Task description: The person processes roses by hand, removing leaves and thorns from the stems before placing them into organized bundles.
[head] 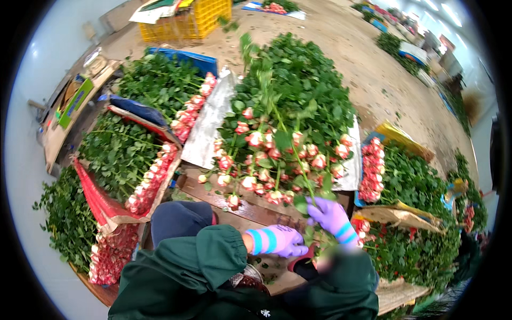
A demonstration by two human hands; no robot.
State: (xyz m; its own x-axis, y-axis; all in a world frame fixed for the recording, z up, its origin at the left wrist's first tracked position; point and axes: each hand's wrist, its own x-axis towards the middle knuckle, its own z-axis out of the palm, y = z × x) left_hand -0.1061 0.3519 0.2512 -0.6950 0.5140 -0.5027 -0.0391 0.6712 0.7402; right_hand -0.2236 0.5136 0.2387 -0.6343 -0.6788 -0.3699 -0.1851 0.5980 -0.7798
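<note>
My right hand [330, 216], in a purple and pink knit glove with blue bands, grips a long green rose stem [296, 154]. From the hand the stem runs up over a large heap of cut roses [294, 68] with pink and cream blooms. Leaves hang below that hand, and a pale pink shape there is blurred. My left hand [276, 241], gloved alike, lies just left of these leaves, its fingers slightly bent. Whether it holds anything is hidden. Both hands are at the near side of a wooden bench edge [244, 210].
At left, bundled roses [154, 176] lie between red and blue sheets. More bundles [372, 172] are stacked at right with cardboard wraps [400, 216]. A yellow plastic crate [212, 18] stands behind. A wooden shelf [66, 134] runs along the left wall. My knee [182, 220] is close below the heap.
</note>
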